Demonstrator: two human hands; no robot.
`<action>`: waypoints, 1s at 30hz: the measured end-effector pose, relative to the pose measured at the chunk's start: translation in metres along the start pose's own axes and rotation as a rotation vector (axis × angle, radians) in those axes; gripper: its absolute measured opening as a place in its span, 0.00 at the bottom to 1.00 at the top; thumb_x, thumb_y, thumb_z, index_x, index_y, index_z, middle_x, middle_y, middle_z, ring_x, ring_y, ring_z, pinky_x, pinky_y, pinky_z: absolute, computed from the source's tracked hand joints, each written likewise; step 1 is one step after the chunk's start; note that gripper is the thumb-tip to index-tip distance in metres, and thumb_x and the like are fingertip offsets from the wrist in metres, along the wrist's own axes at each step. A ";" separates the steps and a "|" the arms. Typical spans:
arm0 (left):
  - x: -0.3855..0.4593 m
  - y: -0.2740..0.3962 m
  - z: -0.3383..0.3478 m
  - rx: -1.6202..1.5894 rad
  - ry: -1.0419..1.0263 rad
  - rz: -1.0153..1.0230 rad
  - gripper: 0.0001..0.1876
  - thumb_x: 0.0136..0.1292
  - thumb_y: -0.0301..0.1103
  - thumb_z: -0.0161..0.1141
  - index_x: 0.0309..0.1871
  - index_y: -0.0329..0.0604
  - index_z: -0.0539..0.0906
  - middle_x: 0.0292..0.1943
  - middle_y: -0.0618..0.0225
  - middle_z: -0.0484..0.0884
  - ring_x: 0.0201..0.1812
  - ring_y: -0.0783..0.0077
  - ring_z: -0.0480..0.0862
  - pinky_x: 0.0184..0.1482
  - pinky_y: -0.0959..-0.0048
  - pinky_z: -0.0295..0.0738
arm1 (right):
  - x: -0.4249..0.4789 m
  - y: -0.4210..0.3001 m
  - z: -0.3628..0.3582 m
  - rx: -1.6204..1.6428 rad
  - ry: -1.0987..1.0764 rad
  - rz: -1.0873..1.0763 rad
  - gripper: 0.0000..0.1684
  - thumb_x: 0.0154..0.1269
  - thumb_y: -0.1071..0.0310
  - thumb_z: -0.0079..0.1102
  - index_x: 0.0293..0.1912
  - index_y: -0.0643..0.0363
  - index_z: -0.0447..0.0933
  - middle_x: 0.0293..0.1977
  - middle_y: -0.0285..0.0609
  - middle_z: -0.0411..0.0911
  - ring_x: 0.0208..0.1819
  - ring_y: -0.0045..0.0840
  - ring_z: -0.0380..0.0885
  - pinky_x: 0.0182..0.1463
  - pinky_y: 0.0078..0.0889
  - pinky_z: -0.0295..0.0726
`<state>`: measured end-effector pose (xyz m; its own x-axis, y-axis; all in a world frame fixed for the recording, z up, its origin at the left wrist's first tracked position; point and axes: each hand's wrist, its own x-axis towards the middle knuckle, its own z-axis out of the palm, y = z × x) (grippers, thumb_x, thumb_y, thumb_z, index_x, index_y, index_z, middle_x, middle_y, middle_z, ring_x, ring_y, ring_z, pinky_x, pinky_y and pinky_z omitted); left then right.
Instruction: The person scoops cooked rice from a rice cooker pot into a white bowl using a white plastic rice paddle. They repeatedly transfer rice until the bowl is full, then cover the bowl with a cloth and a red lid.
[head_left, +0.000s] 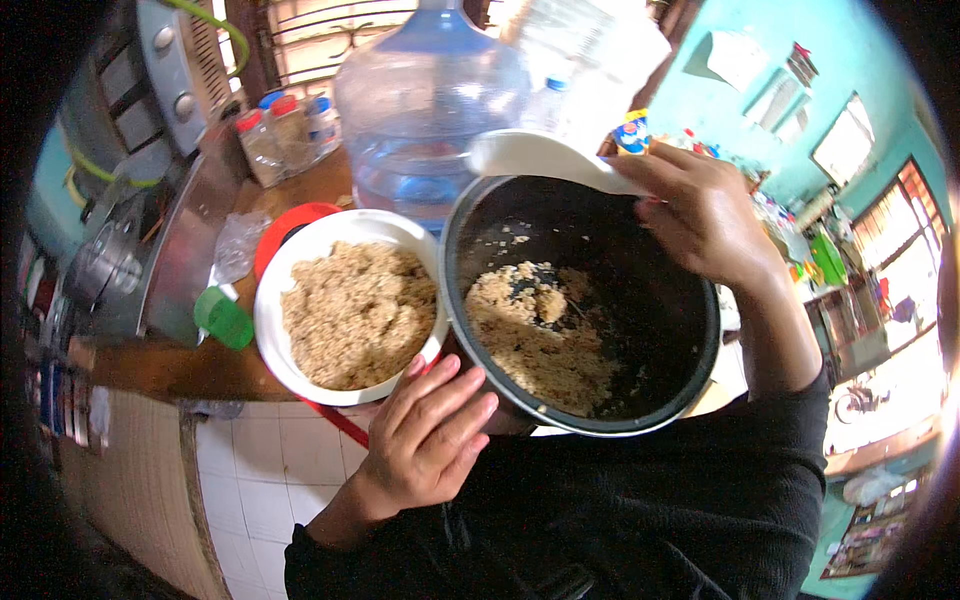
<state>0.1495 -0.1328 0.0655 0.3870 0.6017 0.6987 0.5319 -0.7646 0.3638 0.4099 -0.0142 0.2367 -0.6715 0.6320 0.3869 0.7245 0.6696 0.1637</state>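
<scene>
My right hand (705, 210) grips the handle of a white rice paddle (547, 159), holding it over the far rim of a dark-lined pot (645, 322). Brownish cooked rice (547, 352) lies along the left side of the pot's bottom, with grains stuck to its wall. Just left of the pot stands a white bowl (268, 322), heaped with more brownish rice (352, 315). My left hand (431, 442) holds nothing; its fingers are stretched out by the near rims of bowl and pot. Whether its fingertips touch the bowl cannot be told.
A large blue water jug (431, 112) stands directly behind bowl and pot. Jars with red and blue lids (285, 131) sit to its left. On the wooden table (187, 371), a green cup-like item (223, 318) and a clear plastic bag (241, 244) lie beside a gas stove (184, 240).
</scene>
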 end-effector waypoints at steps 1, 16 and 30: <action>0.003 0.006 0.002 -0.021 -0.042 0.018 0.19 0.60 0.38 0.58 0.54 0.46 0.77 0.56 0.61 0.75 0.61 0.58 0.71 0.67 0.53 0.57 | -0.026 0.016 -0.002 -0.048 0.108 0.028 0.22 0.46 0.74 0.55 0.46 0.57 0.75 0.32 0.46 0.76 0.35 0.44 0.76 0.37 0.43 0.75; 0.053 0.018 0.040 0.179 -0.230 -0.189 0.25 0.64 0.47 0.40 0.34 0.35 0.82 0.49 0.50 0.77 0.54 0.48 0.72 0.65 0.47 0.49 | -0.271 0.106 0.058 0.303 0.381 1.183 0.21 0.48 0.68 0.54 0.45 0.56 0.79 0.32 0.47 0.80 0.36 0.40 0.78 0.41 0.38 0.75; 0.045 0.053 0.078 -0.357 0.264 -0.587 0.38 0.64 0.36 0.47 0.71 0.31 0.39 0.72 0.48 0.40 0.72 0.54 0.46 0.71 0.57 0.37 | -0.248 0.098 0.227 0.828 0.841 0.856 0.32 0.66 0.42 0.40 0.48 0.61 0.77 0.51 0.49 0.74 0.54 0.38 0.70 0.60 0.38 0.64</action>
<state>0.2535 -0.1280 0.0686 -0.1040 0.8939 0.4361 0.3011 -0.3896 0.8704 0.6122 -0.0170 -0.0496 0.4082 0.7294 0.5490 0.3573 0.4257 -0.8313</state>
